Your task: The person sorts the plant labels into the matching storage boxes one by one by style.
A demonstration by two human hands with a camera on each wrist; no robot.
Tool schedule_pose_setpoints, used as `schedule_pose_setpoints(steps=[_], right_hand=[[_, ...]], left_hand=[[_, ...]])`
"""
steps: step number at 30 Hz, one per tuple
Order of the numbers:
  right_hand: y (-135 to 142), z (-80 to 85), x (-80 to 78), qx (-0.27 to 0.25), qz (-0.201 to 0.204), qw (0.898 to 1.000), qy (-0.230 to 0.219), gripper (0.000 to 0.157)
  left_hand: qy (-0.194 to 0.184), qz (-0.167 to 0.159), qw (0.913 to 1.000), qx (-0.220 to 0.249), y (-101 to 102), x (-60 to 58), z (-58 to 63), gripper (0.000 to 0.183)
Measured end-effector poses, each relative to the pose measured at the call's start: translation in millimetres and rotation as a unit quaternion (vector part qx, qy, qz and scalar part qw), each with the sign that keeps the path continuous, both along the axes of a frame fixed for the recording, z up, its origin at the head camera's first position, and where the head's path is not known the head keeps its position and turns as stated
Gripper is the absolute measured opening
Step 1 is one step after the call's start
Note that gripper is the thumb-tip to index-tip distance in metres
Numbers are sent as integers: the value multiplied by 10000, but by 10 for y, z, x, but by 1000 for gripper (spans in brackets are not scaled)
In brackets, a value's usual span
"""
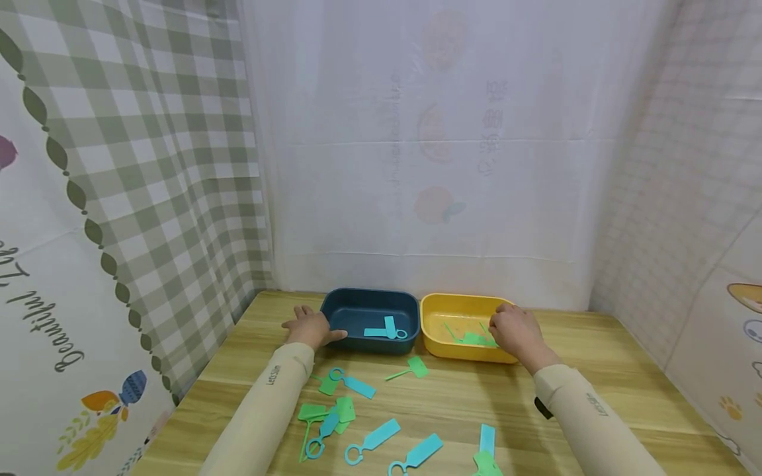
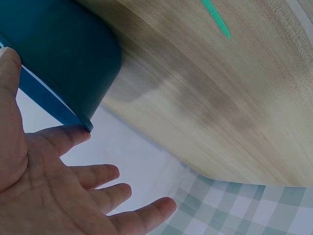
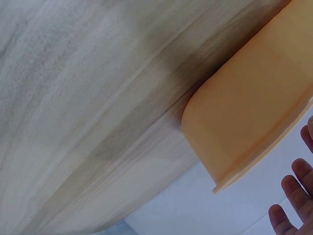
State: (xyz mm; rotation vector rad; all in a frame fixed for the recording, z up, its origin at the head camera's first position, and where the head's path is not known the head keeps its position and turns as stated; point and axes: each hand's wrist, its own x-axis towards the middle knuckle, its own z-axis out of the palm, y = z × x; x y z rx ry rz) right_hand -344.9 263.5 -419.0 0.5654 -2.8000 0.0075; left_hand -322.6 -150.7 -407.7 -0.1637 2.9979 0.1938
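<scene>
My left hand [image 1: 306, 329] is at the left end of a dark blue bin [image 1: 381, 346], its thumb over the front rim. In the left wrist view its fingers are spread and fairly straight, with one fingertip touching the bin's rim. Light blue ring-ended tags [image 1: 389, 328] lie inside this bin. Over the right end of the yellow bin [image 1: 464, 351] is my right hand [image 1: 520, 332]. Its visible fingers [image 3: 297, 193] are apart beyond the rim in the right wrist view; the thumb is out of frame. Green flag-shaped tags [image 1: 474, 339] with thin stems lie in the yellow bin.
On the wooden table [image 1: 571, 423] in front of the bins lie several loose tags, including a green tag [image 1: 419, 367], a blue tag [image 1: 360, 387] and another blue tag [image 1: 381, 434]. A white curtain [image 1: 357, 198] hangs behind, a checked cloth [image 1: 196, 132] at left.
</scene>
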Motion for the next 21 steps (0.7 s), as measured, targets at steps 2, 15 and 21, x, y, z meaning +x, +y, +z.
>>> schedule_pose_setpoints(steps=[2, 15, 21], right_hand=[[21, 3, 21, -73, 46, 10000, 21, 8], [54, 29, 254, -435, 993, 9930, 471, 19], [-72, 16, 510, -516, 2043, 9752, 677, 17]], left_hand=[[24, -19, 10000, -10, -2, 7, 2, 87], [-88, 64, 9999, 5, -10, -15, 11, 89], [-65, 19, 10000, 0, -6, -25, -7, 89]])
